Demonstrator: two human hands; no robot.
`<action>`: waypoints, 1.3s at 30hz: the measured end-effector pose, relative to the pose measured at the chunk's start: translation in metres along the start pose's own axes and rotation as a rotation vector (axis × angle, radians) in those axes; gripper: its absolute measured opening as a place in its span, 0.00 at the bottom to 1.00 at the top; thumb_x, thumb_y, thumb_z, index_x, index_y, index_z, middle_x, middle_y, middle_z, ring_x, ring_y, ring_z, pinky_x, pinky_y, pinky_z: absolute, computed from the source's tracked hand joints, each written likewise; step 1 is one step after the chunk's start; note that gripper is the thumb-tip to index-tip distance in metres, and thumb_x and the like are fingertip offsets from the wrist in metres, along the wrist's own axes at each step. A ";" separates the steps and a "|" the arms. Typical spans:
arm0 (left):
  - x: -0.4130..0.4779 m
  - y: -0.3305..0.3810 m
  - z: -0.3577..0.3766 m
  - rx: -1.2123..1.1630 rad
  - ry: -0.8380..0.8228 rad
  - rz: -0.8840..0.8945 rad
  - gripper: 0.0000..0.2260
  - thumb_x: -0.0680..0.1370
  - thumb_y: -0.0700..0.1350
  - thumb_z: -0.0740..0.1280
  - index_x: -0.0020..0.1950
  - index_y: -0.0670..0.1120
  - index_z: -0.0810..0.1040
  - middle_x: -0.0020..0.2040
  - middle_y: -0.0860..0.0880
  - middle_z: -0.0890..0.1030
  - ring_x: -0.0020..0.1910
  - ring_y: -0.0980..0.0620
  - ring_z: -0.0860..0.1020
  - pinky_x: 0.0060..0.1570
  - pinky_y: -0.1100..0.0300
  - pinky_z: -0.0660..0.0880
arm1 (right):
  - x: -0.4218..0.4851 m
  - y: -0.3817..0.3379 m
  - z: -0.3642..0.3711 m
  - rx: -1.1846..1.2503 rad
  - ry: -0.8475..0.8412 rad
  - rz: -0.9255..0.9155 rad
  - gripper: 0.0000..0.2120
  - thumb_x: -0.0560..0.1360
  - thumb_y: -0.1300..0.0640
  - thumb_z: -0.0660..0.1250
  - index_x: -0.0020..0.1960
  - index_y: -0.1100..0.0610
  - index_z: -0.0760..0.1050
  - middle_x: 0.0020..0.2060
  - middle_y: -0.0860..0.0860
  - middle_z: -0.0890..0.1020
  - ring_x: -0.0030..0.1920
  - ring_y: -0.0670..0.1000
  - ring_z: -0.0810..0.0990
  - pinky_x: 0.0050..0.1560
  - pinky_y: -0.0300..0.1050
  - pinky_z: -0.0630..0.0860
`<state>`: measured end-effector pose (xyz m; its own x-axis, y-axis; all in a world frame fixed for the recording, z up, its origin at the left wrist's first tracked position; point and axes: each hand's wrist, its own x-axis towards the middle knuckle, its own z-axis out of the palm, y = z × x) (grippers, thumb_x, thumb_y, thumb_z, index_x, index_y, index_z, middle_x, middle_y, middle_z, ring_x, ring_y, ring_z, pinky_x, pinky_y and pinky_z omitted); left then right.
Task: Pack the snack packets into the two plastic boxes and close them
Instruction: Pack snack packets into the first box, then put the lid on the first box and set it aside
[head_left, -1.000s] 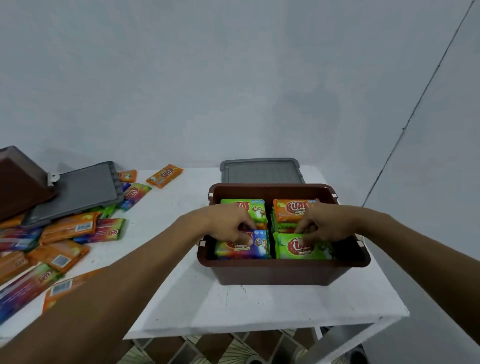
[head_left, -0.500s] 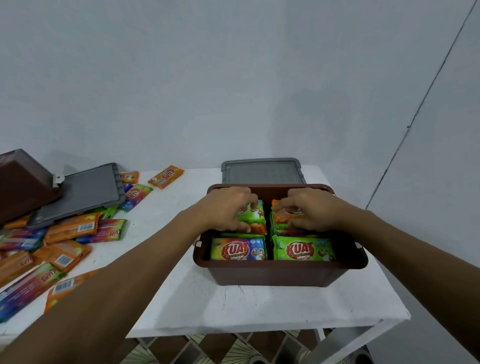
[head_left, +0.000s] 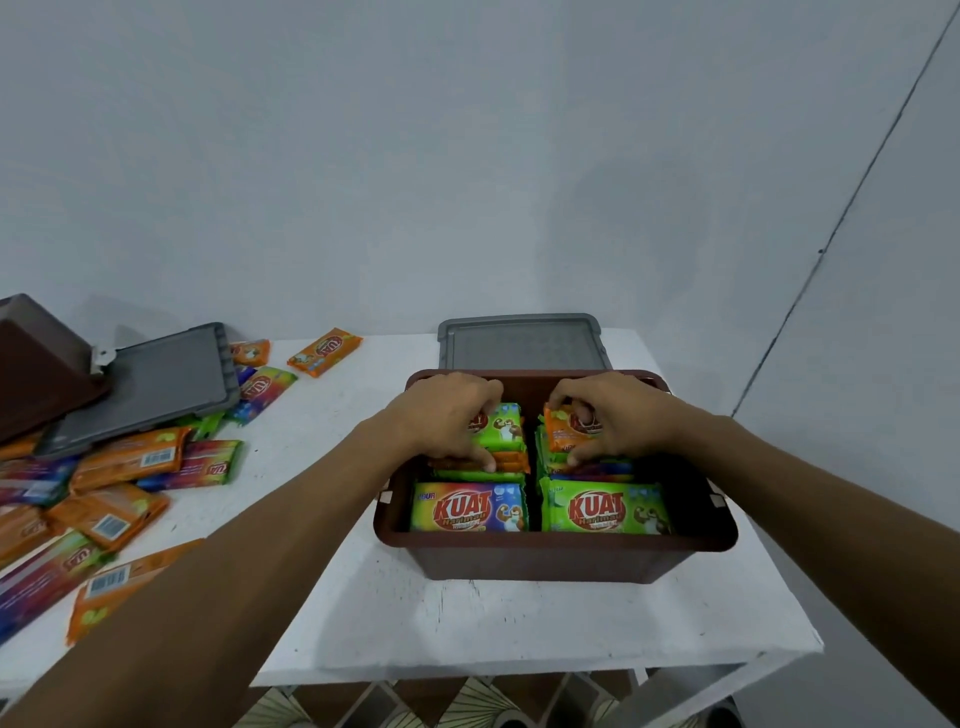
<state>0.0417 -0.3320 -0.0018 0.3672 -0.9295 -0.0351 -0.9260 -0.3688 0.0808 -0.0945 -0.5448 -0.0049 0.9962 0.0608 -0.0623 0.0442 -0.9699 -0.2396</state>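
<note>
An open brown plastic box (head_left: 550, 558) stands on the white table, filled with stacked snack packets. My left hand (head_left: 441, 415) grips the rear left stack, topped by a green packet (head_left: 503, 427). On the rear right stack, topped by an orange packet (head_left: 563, 434), my right hand (head_left: 615, 415) is clamped. Two front stacks lie untouched: a rainbow packet (head_left: 467, 508) and a green packet (head_left: 605, 512). The box's grey lid (head_left: 522, 343) lies flat behind it. A second brown box (head_left: 36, 374) sits tipped at the far left with its grey lid (head_left: 150, 384) beside it.
Many loose orange and rainbow packets (head_left: 130, 457) lie scattered over the left half of the white table (head_left: 519, 618). Two orange packets (head_left: 324, 351) lie near the back wall. The table's front edge and right corner are close to the box.
Both hands moved from the front stacks to the rear stacks in the box and now clasp them. The front two packets are uncovered.
</note>
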 end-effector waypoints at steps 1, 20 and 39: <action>0.000 -0.001 -0.002 -0.062 -0.001 -0.007 0.24 0.65 0.61 0.77 0.50 0.51 0.70 0.43 0.57 0.74 0.43 0.53 0.73 0.35 0.60 0.67 | -0.001 0.001 -0.002 0.043 0.009 0.009 0.27 0.65 0.41 0.77 0.59 0.46 0.72 0.40 0.43 0.76 0.40 0.43 0.75 0.41 0.40 0.71; 0.049 -0.080 -0.012 -0.573 0.381 -0.291 0.10 0.77 0.54 0.68 0.44 0.48 0.78 0.44 0.53 0.81 0.39 0.59 0.75 0.38 0.63 0.68 | 0.059 0.055 -0.035 0.542 0.288 0.401 0.06 0.76 0.52 0.69 0.49 0.55 0.79 0.41 0.55 0.83 0.34 0.50 0.82 0.37 0.43 0.75; 0.139 -0.152 0.020 -1.288 0.082 -0.819 0.11 0.79 0.45 0.66 0.56 0.38 0.77 0.45 0.41 0.76 0.39 0.48 0.74 0.40 0.56 0.73 | 0.137 0.125 -0.027 0.680 0.240 0.864 0.29 0.77 0.46 0.66 0.74 0.55 0.61 0.63 0.59 0.75 0.56 0.59 0.79 0.38 0.44 0.77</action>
<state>0.2313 -0.4049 -0.0387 0.7677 -0.4565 -0.4497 0.2158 -0.4766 0.8522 0.0492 -0.6640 -0.0174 0.6649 -0.6873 -0.2925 -0.6446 -0.3302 -0.6895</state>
